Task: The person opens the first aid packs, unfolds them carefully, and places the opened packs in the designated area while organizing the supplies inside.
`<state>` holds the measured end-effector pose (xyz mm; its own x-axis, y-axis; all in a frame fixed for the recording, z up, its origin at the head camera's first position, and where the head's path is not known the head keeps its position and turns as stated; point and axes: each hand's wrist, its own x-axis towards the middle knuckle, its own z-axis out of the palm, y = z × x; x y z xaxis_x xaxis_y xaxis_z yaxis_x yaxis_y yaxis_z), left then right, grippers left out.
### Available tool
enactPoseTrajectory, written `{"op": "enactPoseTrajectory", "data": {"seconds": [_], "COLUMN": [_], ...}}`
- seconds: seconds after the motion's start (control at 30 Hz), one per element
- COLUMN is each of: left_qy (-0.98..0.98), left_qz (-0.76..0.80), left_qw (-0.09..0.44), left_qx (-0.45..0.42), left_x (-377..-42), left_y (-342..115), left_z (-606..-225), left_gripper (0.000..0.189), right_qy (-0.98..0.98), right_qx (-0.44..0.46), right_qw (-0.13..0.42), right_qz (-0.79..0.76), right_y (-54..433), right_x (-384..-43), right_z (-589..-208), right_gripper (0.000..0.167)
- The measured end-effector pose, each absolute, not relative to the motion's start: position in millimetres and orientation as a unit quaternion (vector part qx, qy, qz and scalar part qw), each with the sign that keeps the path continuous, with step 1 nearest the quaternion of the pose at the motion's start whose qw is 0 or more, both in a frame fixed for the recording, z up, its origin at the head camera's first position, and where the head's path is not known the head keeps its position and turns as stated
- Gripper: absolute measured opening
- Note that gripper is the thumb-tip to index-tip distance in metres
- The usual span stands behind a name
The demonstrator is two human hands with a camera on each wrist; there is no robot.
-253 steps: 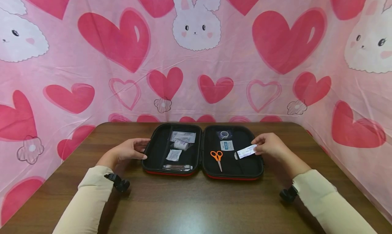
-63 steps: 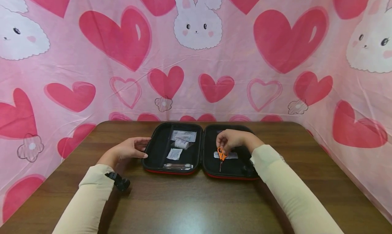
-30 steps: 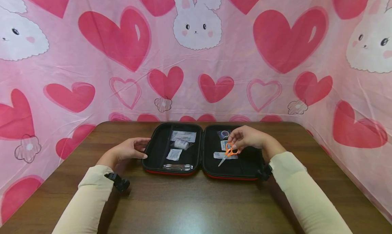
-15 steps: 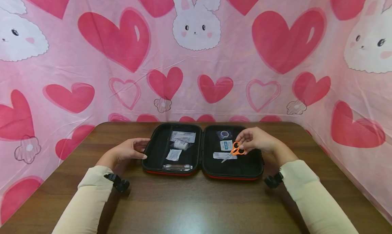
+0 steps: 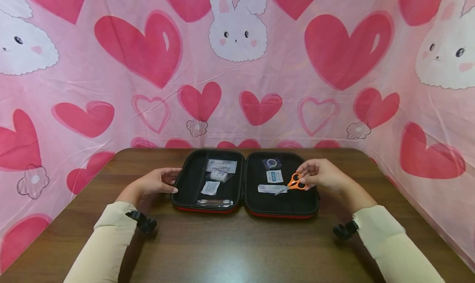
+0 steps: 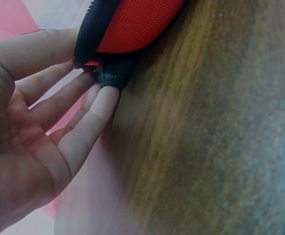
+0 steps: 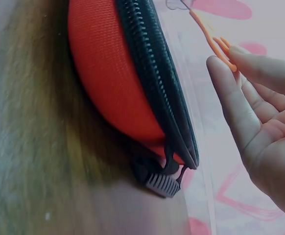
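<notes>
An unfolded black-lined case (image 5: 282, 204) with a red outside lies on the table, seen in the head view. My right hand (image 5: 326, 176) pinches orange-handled scissors (image 5: 295, 181) by the handles, above the right half's right side. Their blades point down-left over a narrow white packet (image 5: 268, 188). The right wrist view shows the orange handle (image 7: 211, 39) between thumb and finger. At the case's left edge, my left hand (image 5: 154, 181) rests with fairly straight fingers; in the left wrist view the thumb touches a black tab (image 6: 117, 73) beside the red shell (image 6: 137, 24).
The left half holds flat white packets (image 5: 221, 166), a wrapped white roll (image 5: 219, 175), a small white packet (image 5: 210, 188) and clear tubes (image 5: 215, 203). A bagged ring-shaped roll (image 5: 272, 163) and a blue-white packet (image 5: 274, 176) lie in the right half. The wooden table (image 5: 237, 246) surrounds the case.
The narrow packet, earlier in my right hand, now lies in the right half. My right hand has lifted the scissors and moved them right. The left hand has stayed put.
</notes>
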<state>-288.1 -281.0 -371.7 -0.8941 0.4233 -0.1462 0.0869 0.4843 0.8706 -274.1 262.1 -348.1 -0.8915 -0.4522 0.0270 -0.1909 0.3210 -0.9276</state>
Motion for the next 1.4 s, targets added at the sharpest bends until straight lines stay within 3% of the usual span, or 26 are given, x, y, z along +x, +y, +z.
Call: {"op": "enactPoseTrajectory", "data": {"seconds": [0.5,0.7,1.07,1.4], "left_qy": [0.851,0.849,0.849,0.852], "left_qz": [0.479,0.481,0.482,0.482], "left_qw": [0.169,0.168,0.167,0.165], "left_qx": [0.135,0.142,0.136,0.122], "left_x": [-286,-287,-288,-289], "left_y": [-279,-280,-280,-281], "left_z": [-369,-371,-373,-375], "left_gripper": [0.081,0.080,0.080,0.081], "right_qy": [0.822,0.827,0.823,0.870], "right_qx": [-0.196,-0.181,-0.158,-0.135], "right_qw": [0.088,0.101,0.125,0.106], "right_qz": [-0.527,-0.523,-0.531,-0.463], "right_y": [296,304,285,267], "right_x": [-262,-258,-253,-249], "right_z": [-350,-347,-353,-347], "right_gripper": [0.038,0.039,0.037,0.028]}}
